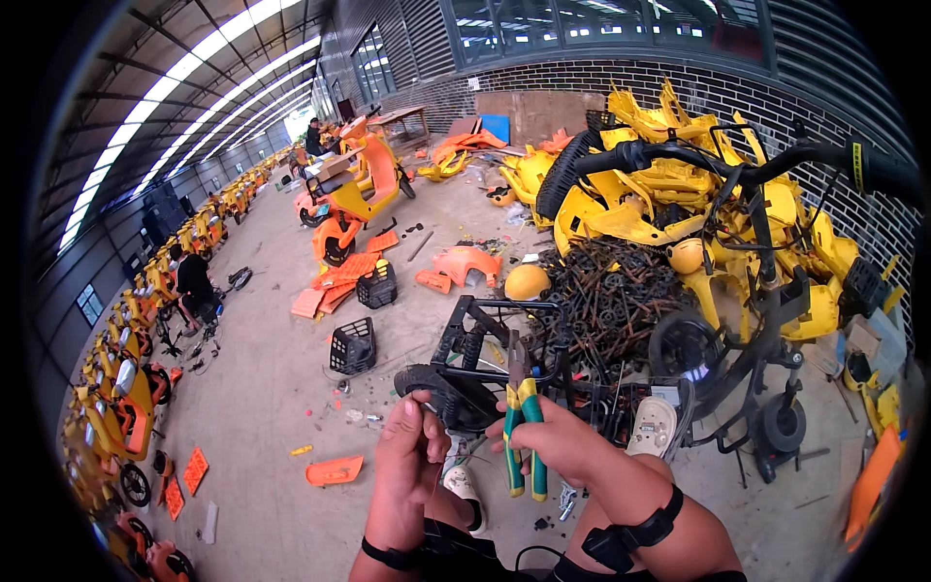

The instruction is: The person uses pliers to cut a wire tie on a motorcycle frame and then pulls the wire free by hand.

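Note:
My right hand [561, 441] is wrapped round pliers [522, 412] with green and yellow handles, their metal jaws pointing up and away from me. To its left, my left hand [409, 448] is raised with thumb and fingers pinched together. Whatever sits in that pinch is too small to make out, though a thin dark strand seems to hang below it. Just beyond both hands stands a stripped black scooter frame [465, 335] with a rear wheel [427, 383]. Its handlebar [718, 160] reaches across the upper right.
Dark metal parts [611, 301] lie heaped behind the frame, beside a pile of yellow body panels [669, 194]. Black baskets [353, 346] and orange panels [335, 471] lie on the floor. An orange scooter [364, 175] stands farther off. At left, a person [194, 283] is near rowed yellow scooters [116, 388].

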Tool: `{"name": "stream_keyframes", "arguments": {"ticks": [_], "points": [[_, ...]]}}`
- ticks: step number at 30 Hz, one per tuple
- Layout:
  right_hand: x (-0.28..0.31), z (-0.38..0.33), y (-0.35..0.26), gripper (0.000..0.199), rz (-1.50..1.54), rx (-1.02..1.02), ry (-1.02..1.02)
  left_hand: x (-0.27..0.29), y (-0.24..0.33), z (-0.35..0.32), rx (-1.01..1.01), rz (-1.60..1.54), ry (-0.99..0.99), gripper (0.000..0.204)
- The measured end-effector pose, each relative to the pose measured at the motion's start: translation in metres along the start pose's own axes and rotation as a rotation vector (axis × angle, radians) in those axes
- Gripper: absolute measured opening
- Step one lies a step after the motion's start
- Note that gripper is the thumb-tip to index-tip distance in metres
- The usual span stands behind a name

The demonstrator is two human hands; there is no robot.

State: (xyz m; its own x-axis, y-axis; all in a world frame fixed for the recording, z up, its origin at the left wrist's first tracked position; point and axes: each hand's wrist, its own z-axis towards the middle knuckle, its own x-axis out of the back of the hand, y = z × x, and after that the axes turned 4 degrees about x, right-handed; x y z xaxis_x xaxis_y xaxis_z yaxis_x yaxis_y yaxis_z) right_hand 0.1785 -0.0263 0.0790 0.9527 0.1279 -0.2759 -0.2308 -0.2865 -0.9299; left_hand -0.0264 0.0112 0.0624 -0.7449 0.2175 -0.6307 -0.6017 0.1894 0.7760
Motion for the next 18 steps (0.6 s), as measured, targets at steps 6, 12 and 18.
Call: {"name": "stream_keyframes", "arguments": {"ticks": [6, 12, 18], "points": [[0.003, 0.006, 0.006, 0.052, 0.166, 0.043, 0.083, 0.014, 0.000, 0.007, -0.077, -0.430, -0.144, 0.026], [0.009, 0.004, -0.003, 0.052, 0.070, 0.131, 0.121, 0.010, 0.025, 0.017, -0.275, -0.504, -0.182, 0.028], [0.010, -0.010, -0.020, 0.033, 0.157, 0.148, 0.096, 0.010, 0.050, 0.009, -0.480, -0.444, -0.166, 0.027]]}}
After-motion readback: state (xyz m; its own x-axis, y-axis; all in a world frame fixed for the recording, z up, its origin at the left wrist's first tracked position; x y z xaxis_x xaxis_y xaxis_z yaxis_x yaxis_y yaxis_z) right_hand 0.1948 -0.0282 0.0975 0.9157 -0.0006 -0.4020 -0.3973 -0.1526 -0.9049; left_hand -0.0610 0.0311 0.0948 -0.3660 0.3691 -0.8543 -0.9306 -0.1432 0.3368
